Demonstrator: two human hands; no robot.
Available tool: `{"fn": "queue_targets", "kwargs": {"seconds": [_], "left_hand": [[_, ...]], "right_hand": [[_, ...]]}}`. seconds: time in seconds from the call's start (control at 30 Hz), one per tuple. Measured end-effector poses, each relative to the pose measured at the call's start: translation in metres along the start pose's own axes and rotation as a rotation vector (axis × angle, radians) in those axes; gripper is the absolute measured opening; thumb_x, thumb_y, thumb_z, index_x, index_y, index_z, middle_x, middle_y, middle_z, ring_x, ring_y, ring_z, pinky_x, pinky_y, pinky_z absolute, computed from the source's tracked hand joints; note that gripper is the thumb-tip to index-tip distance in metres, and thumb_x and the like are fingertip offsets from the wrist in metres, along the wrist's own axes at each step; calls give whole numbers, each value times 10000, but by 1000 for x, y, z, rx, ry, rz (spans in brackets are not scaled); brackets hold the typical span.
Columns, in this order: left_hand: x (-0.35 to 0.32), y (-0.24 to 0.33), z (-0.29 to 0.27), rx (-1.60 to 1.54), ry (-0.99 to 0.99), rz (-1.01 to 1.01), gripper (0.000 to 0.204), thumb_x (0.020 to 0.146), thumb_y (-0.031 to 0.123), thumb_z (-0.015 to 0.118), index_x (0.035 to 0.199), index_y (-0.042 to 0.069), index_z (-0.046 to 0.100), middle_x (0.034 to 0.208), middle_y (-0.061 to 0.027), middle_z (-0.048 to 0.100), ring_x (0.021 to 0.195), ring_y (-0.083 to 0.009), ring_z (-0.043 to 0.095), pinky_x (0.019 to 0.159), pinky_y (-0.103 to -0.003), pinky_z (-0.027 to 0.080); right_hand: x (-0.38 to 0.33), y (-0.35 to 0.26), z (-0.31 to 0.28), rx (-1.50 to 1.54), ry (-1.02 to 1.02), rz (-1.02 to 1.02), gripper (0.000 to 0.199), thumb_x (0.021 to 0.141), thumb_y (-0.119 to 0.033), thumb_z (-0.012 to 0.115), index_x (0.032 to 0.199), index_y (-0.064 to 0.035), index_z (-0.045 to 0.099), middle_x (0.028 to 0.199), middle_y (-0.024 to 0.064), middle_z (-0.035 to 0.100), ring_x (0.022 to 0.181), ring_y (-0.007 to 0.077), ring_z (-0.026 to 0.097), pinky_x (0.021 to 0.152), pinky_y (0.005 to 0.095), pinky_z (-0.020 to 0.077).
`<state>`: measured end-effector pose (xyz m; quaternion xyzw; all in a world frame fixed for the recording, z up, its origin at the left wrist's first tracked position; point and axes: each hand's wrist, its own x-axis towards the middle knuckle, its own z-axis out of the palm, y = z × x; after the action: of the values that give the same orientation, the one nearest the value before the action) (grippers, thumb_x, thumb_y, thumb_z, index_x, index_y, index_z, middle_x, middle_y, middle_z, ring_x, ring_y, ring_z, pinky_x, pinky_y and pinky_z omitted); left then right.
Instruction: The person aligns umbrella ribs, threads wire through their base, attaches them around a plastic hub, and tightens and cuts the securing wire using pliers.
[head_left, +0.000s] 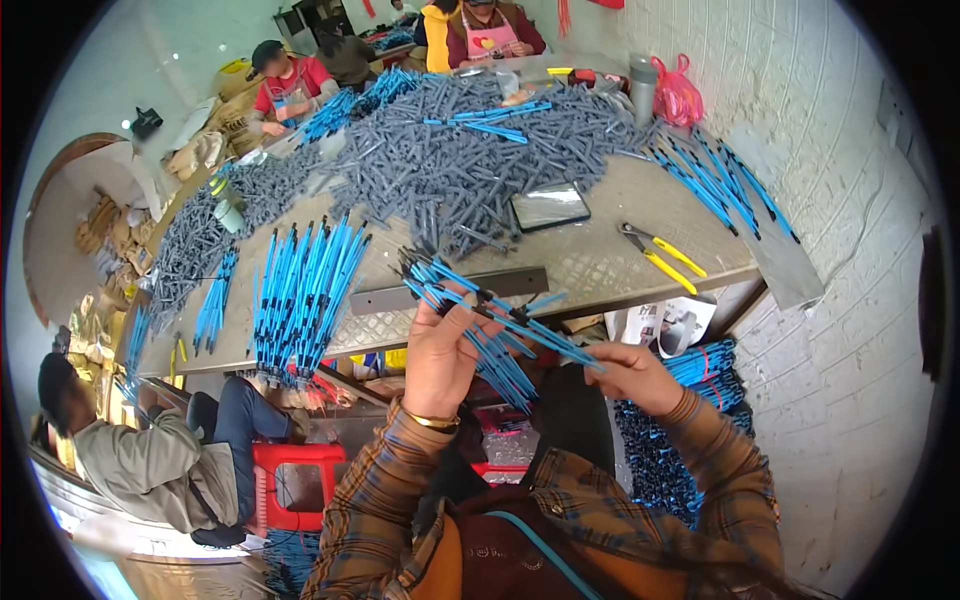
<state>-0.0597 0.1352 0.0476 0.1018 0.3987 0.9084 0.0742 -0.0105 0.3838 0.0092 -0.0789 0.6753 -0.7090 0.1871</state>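
Observation:
In front of me, my left hand (438, 358) is closed around a bundle of thin blue rods (503, 370) with black fittings at their ends. My right hand (636, 376), to the right of it, pinches the tip of a blue rod that slants out of the bundle. The black ends point up and left, over the table's near edge. Just behind the bundle lies a flat grey metal bar (500, 284). More blue rods (305, 295) are laid side by side on the table to the left.
A heap of grey plastic pieces (450, 150) covers the table's middle. Yellow-handled pliers (665, 257) and a phone (550, 207) lie nearer. Banded blue rods (705, 375) are stacked low at right, beside the wall. Other people work at left and far side; a red stool (298, 480) stands left.

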Motion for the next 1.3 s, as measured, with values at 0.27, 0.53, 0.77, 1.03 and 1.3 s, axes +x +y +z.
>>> {"fn": "queue_targets", "kwargs": {"seconds": [0.27,0.53,0.77,1.03,1.3], "left_hand": [[-8,-2,-2,-3,58,91,159,911,182,479,1014,63,506,934,-138,598,902,-265,598,837,-421,478],[2,16,5,-340,138,-55,215,911,244,476,1025,62,489,951,-139,588,921,-274,581,854,-419,469],[-9,-7,7,56,22,151,139,884,159,528,986,68,500,902,-126,594,848,-253,592,750,-371,491],[5,-18,15,68,304,328,103,899,150,531,937,61,498,667,-26,504,531,-100,414,486,-228,353],[-8,-7,11,40,57,177,127,899,170,531,950,55,506,602,-6,447,472,-76,326,437,-218,273]], "right_hand": [[1,-3,8,401,-107,188,127,848,-105,499,951,-39,530,711,31,556,504,45,403,431,174,284],[7,-3,14,351,-191,227,151,818,-116,466,934,-29,509,656,57,549,432,79,390,414,189,297],[2,8,36,86,-207,168,142,845,-152,460,950,-61,493,666,10,522,517,57,424,448,188,324],[8,20,31,-283,34,-389,419,862,-218,567,1224,-64,423,835,27,539,710,67,493,643,223,410],[66,-3,-144,-979,572,-586,268,862,-217,545,1066,-45,571,973,141,614,875,305,594,782,349,478]]}}
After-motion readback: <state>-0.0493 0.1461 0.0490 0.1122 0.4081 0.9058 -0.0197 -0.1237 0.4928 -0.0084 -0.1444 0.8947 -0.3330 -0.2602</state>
